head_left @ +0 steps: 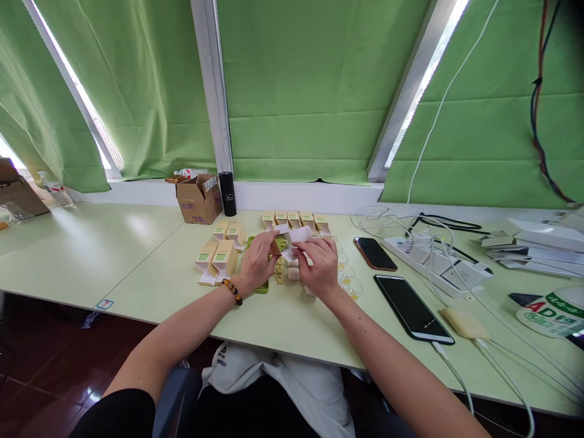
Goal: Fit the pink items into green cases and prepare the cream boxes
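Note:
My left hand (pixel 258 261) and my right hand (pixel 321 267) meet over the middle of the pale green table (pixel 137 255). Together they pinch a small white folded carton (pixel 294 236) with a green item at its left end. My left wrist wears a dark bead bracelet (pixel 233 291). A row of small tan boxes with green labels (pixel 294 219) stands just behind my hands. More tan boxes (pixel 218 258) lie to the left. Small cream blocks (pixel 293 273) and clear plastic trays (pixel 347 277) sit under and beside my right hand.
Two dark phones (pixel 375 253) (pixel 412 307) lie to the right, near a white power strip (pixel 438 263) with tangled cables. A brown cardboard box (pixel 199 198) and a black cylinder (pixel 227 193) stand by the window sill. Papers (pixel 533 246) are stacked at far right.

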Action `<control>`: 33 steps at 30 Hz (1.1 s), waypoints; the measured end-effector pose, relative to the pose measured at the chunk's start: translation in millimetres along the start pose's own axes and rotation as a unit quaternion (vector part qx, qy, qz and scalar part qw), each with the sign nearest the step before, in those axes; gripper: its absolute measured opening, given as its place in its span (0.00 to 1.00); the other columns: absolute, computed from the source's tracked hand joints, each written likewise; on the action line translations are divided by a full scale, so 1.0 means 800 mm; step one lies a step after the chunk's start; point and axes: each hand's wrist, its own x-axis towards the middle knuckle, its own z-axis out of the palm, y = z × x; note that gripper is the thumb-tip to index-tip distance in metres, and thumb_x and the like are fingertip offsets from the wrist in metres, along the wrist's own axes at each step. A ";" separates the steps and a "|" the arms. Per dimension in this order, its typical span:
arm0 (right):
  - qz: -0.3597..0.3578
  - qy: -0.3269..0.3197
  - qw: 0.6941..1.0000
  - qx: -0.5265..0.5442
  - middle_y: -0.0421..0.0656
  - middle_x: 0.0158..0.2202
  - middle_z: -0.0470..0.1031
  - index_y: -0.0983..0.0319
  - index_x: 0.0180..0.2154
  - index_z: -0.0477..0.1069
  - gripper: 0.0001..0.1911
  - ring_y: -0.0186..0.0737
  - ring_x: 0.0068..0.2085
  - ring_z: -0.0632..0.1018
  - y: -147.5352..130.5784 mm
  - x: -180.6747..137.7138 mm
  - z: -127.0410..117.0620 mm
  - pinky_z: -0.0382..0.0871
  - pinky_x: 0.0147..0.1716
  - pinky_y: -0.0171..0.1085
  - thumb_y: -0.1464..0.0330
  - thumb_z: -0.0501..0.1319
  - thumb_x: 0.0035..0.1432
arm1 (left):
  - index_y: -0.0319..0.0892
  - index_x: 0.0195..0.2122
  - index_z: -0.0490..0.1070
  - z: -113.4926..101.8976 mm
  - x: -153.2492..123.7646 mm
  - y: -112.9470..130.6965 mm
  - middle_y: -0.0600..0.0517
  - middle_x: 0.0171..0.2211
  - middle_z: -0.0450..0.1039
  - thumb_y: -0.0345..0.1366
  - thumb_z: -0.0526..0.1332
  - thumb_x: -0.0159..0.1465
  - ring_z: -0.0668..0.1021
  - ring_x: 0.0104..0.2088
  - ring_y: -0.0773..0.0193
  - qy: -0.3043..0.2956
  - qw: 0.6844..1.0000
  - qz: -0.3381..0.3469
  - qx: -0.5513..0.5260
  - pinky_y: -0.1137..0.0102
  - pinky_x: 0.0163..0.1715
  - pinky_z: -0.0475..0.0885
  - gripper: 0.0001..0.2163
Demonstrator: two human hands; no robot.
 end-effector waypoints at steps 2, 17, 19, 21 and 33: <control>0.043 -0.025 0.999 0.002 0.42 0.33 0.86 0.58 0.43 0.81 0.06 0.47 0.39 0.81 -0.005 -0.002 0.002 0.66 0.47 0.48 0.67 0.64 0.71 | 0.43 0.76 0.57 -0.002 0.002 0.003 0.38 0.60 0.76 0.25 0.59 0.72 0.78 0.63 0.50 -0.004 1.000 0.027 0.015 0.53 0.62 0.80 0.31; 0.251 0.012 0.947 0.202 0.50 0.51 0.79 0.56 0.38 0.71 0.08 0.48 0.50 0.80 -0.029 -0.007 0.014 0.78 0.44 0.46 0.61 0.63 0.69 | 0.43 0.74 0.61 -0.007 0.010 0.013 0.39 0.60 0.77 0.23 0.55 0.73 0.78 0.64 0.51 -0.020 0.992 0.085 0.094 0.57 0.60 0.81 0.28; 0.279 0.015 0.930 0.239 0.51 0.54 0.80 0.56 0.41 0.70 0.08 0.49 0.53 0.81 -0.030 -0.008 0.014 0.79 0.46 0.46 0.59 0.62 0.71 | 0.43 0.74 0.61 -0.009 0.010 0.012 0.39 0.59 0.77 0.22 0.54 0.72 0.78 0.63 0.52 -0.020 0.993 0.072 0.093 0.57 0.60 0.81 0.29; 0.302 0.016 0.914 0.270 0.51 0.57 0.80 0.56 0.43 0.69 0.10 0.48 0.54 0.82 -0.029 -0.010 0.015 0.79 0.48 0.47 0.57 0.62 0.72 | 0.42 0.73 0.62 -0.010 0.011 0.010 0.39 0.59 0.77 0.21 0.54 0.71 0.78 0.63 0.51 -0.022 0.993 0.065 0.094 0.57 0.59 0.82 0.29; 0.389 0.085 0.840 0.369 0.42 0.38 0.81 0.54 0.40 0.66 0.26 0.41 0.35 0.79 -0.017 0.013 -0.002 0.78 0.28 0.39 0.41 0.70 0.61 | 0.45 0.73 0.59 -0.004 0.006 -0.005 0.38 0.62 0.74 0.26 0.61 0.71 0.77 0.65 0.48 -0.020 0.999 -0.042 0.025 0.49 0.64 0.78 0.30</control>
